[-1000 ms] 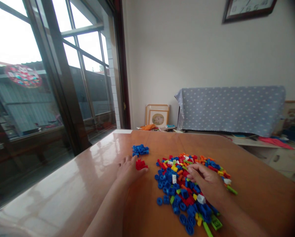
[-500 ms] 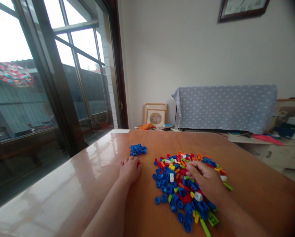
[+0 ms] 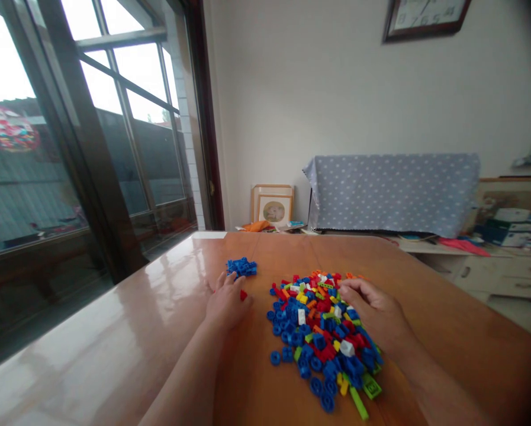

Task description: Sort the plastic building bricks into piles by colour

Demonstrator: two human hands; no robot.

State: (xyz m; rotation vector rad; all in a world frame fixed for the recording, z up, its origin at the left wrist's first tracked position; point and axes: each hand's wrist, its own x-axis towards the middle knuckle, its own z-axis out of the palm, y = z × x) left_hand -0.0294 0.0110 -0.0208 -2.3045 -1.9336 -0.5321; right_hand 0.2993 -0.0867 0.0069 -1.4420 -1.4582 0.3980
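Observation:
A large pile of mixed plastic pieces (image 3: 318, 325), in blue, red, yellow, green, orange and white, lies on the brown table (image 3: 256, 378). Over its right side is my right hand (image 3: 372, 305), thumb and fingers pinched together; anything between them is too small to make out. My left hand (image 3: 227, 302) rests left of the pile with fingers spread over some red pieces (image 3: 243, 294), partly hidden beneath it. Just beyond its fingertips sits a small cluster of blue pieces (image 3: 241, 267).
A white sheet (image 3: 209, 235) lies at the table's far left edge. Behind the table stand a framed picture (image 3: 273, 208), a cloth-covered object (image 3: 393, 192) and a cabinet (image 3: 482, 273) with things on top. Glass doors are at the left.
My left hand's fingers have spread and reached nearer the blue cluster, showing a red piece beside them. My right hand's fingers have drawn closer together, at the pile's right side. The view has shifted slightly right.

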